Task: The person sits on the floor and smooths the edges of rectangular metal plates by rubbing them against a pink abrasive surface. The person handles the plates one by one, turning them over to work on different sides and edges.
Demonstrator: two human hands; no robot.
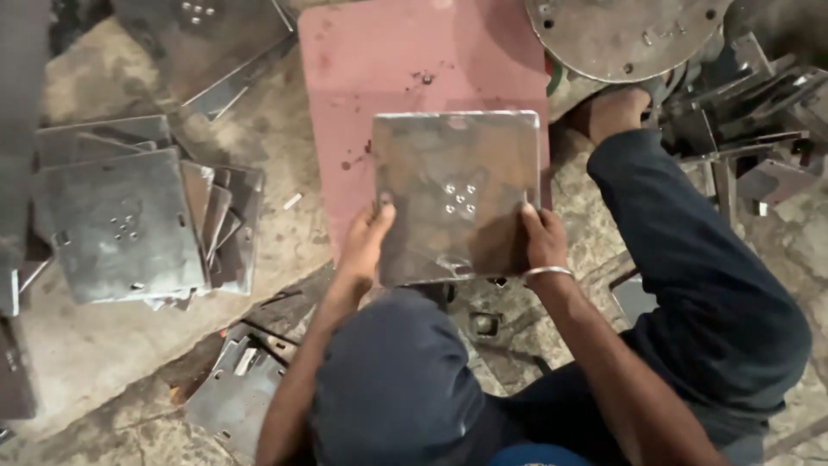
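The left hand (364,242) and right hand (543,240) grip a square grey steel plate with centre holes (455,194) above the pink slab (414,78); similar plates (121,223) lie stacked aside.

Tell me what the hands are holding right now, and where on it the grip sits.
Both hands hold one square metal plate with a cluster of small holes. The left hand grips its lower left edge, the right hand its lower right edge.

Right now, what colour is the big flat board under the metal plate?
Dull pinkish red, with dark spots. The board shows best in the head view.
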